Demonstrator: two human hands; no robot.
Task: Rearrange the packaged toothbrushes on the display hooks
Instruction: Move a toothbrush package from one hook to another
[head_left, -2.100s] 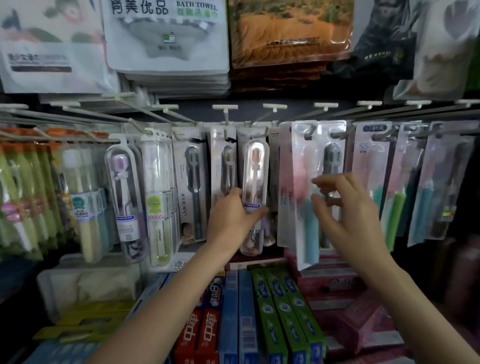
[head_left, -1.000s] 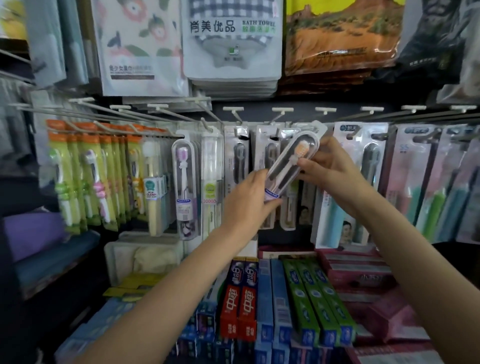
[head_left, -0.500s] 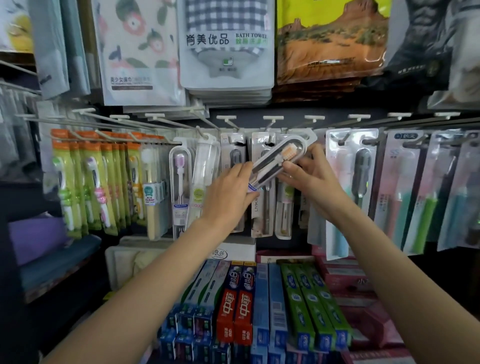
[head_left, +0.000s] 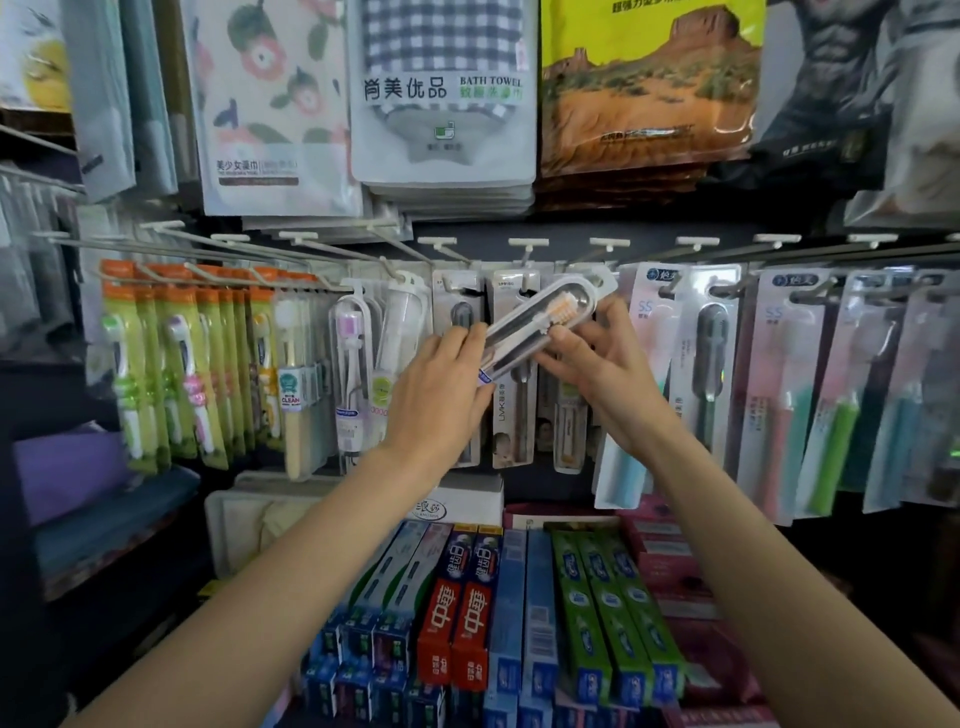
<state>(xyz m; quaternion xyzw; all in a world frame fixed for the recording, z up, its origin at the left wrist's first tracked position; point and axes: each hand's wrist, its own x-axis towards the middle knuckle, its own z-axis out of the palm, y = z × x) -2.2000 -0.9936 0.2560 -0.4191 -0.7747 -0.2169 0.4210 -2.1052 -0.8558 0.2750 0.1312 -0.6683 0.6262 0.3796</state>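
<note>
A clear capsule-shaped toothbrush case (head_left: 540, 325) with an orange-bristled brush inside lies tilted off the hooks, its hanger end up to the right. My left hand (head_left: 441, 395) grips its lower end, and my right hand (head_left: 597, 364) holds its upper half from below. Behind it hang carded toothbrushes (head_left: 511, 415) on white display hooks (head_left: 527, 244). A matching clear case with a pink brush (head_left: 349, 364) hangs to the left, beside a tall clear tube pack (head_left: 397, 353).
Green and orange toothbrush packs (head_left: 171, 374) fill the left hooks; pink and green carded brushes (head_left: 810, 395) fill the right. Bath towel packs (head_left: 441, 93) hang above. Toothpaste boxes (head_left: 519, 623) are stacked on the shelf below my arms.
The clear case came off its hook and was tilted; my right hand joined my left on it. Over the last half second both hands shifted it slightly left.
</note>
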